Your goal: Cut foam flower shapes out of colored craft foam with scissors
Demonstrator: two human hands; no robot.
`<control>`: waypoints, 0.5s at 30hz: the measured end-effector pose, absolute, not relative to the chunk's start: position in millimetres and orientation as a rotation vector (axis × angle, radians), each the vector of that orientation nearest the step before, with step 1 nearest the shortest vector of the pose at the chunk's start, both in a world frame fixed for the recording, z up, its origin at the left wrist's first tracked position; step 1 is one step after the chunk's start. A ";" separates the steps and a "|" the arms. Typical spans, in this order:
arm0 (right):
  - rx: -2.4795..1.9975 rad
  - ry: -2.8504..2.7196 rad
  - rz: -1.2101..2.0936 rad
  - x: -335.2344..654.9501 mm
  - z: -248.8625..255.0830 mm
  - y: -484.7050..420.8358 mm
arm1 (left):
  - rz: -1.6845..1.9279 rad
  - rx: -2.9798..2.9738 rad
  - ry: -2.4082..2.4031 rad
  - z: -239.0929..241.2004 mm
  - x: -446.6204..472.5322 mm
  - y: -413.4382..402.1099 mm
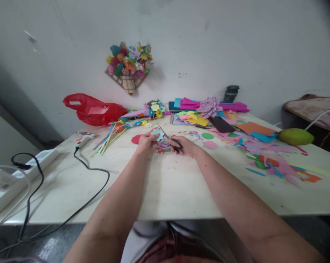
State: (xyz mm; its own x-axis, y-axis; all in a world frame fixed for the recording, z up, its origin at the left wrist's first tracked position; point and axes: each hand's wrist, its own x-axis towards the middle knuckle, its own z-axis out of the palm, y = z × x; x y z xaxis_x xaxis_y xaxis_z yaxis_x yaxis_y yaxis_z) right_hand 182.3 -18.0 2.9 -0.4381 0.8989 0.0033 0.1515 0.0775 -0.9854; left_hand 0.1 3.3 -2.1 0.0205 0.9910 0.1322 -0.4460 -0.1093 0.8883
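My left hand (145,143) is closed on a small paper flower (156,133) with a blue centre, held just above the white table (165,182). My right hand (186,146) grips black-handled scissors (175,143), whose blades point up and left toward the flower. Red and pink paper scraps (162,148) lie under both hands.
A glue gun (84,138) with a black cord (93,171) lies at the left beside a white power strip (22,171). Sticks with paper flowers (112,135), a red plastic bag (95,109), stacked coloured paper (197,109), a black phone (222,124) and cut scraps (274,160) crowd the back and right.
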 end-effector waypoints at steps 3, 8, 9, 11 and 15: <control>-1.047 -1.683 1.422 181.8 2.9 -18.2 | 1.447 0.967 0.765 -3.3 -0.1 4.2; -1.034 -1.669 1.437 181.7 1.9 -18.6 | 1.448 0.964 0.754 -5.3 -1.0 5.3; -1.031 -1.671 1.439 181.8 1.5 -18.5 | 1.444 0.962 0.755 -5.3 -1.1 5.3; -1.022 -1.670 1.442 181.9 0.8 -18.1 | 1.438 0.957 0.762 -5.0 -1.4 5.1; -1.012 -1.665 1.455 181.9 0.5 -17.9 | 1.427 0.960 0.768 -4.4 -2.1 5.2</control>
State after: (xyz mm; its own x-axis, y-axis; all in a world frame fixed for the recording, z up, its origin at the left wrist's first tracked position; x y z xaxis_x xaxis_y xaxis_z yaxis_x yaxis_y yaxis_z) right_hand 181.9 -17.9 0.5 -0.4537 0.8911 0.0087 0.1107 0.0661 -0.9917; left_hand -2.1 5.2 -4.4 0.0322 0.9926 0.1170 -0.4494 -0.0902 0.8888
